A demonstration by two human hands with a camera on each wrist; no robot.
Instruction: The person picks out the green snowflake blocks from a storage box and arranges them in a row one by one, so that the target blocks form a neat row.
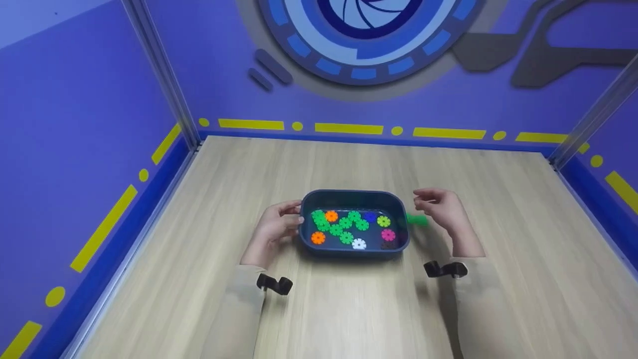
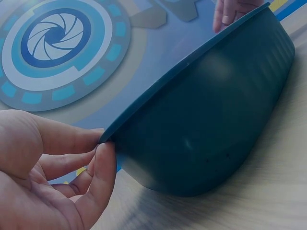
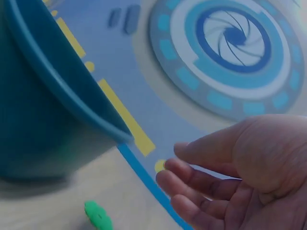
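A dark rectangular plastic tub (image 1: 355,198) with rounded corners stands at the middle of the table. Inside it lie several notched snowflake discs: green ones (image 1: 346,238), an orange disc (image 1: 318,238), a white disc (image 1: 359,244), a pink disc (image 1: 388,235) and a few other colours. My left hand (image 1: 274,224) pinches the tub's left rim between thumb and fingers, which the left wrist view shows closely. To the right of the tub, my right hand (image 1: 442,207) hovers apart from it, fingers loosely bent and holding nothing. Below that hand, green discs (image 1: 417,219) lie outside the tub.
The wooden table (image 1: 349,309) carries the tub. A blue wall panel (image 1: 214,70) with a round emblem rises behind it, with side panels at left and right. Metal posts (image 1: 159,65) stand at the corners. Each sleeved wrist wears a black mount (image 1: 445,269).
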